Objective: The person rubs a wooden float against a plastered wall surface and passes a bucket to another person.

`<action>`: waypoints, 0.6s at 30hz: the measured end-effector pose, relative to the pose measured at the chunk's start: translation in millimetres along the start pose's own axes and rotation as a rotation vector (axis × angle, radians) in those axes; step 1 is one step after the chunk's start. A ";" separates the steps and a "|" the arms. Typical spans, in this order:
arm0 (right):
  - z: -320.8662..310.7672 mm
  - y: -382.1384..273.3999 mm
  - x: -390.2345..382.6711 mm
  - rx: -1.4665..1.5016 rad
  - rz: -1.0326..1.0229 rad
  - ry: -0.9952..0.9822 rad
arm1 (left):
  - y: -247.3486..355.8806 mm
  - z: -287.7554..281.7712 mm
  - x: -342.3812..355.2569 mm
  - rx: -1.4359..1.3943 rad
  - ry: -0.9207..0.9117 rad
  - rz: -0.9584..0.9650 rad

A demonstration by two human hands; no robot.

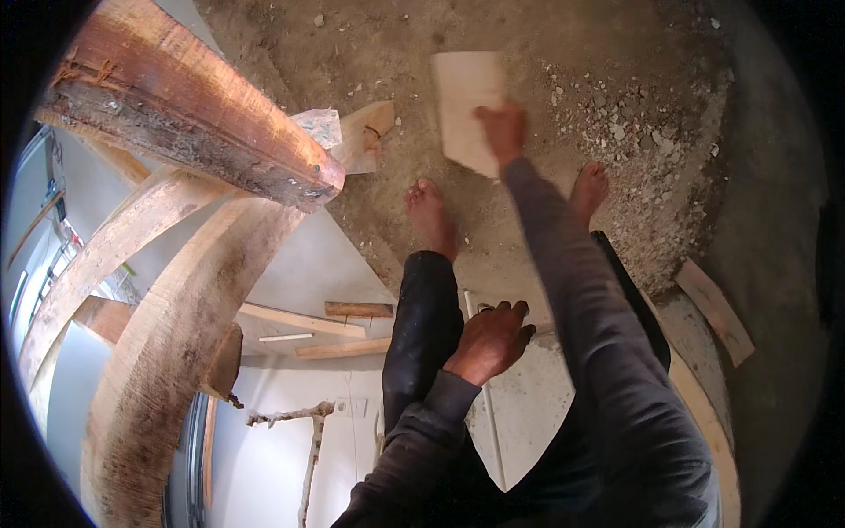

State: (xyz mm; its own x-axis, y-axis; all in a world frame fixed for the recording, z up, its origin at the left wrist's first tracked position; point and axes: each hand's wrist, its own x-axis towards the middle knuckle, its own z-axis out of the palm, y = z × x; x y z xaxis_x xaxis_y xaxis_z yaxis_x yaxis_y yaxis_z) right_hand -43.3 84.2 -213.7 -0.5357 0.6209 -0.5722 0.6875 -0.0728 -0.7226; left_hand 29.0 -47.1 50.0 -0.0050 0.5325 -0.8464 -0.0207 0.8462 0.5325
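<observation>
My right hand reaches forward over the dirt floor and grips a pale, flat wooden board near its right side, with slightly blurred fingers bent onto it. My left hand is lower, beside my left leg, its fingers half bent and apart with no held object visible; its palm side is hidden. A short offcut of wood lies left of the board. My bare feet stand either side of my reaching arm.
A thick weathered beam crosses the upper left above curved timbers. Wood strips lie below them. Rubble covers the right of the dirt floor. A loose plank lies at right.
</observation>
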 end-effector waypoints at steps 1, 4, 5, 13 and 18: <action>-28.4 12.3 13.2 0.097 0.082 0.051 | 0.0 -0.3 -0.9 -0.017 0.003 0.012; -134.9 54.3 52.0 0.058 0.001 0.377 | 2.2 5.6 3.0 -0.034 0.021 0.062; -154.0 55.4 54.1 0.151 -0.045 0.484 | 0.4 6.4 3.1 -0.031 0.039 0.060; -150.5 -30.3 56.2 -0.085 0.072 0.063 | 2.9 2.4 8.2 -0.051 0.028 0.075; -36.6 -86.2 78.4 -0.310 -0.701 -0.116 | 8.6 -9.8 6.6 -0.078 0.056 0.049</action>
State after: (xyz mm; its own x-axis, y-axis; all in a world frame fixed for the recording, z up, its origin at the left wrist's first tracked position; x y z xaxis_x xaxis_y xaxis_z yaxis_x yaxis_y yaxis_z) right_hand -126.6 167.8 -182.1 -0.9324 0.3545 -0.0705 0.2654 0.5393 -0.7992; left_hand 19.0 -36.4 48.9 -0.0634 0.5695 -0.8196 -0.0973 0.8138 0.5730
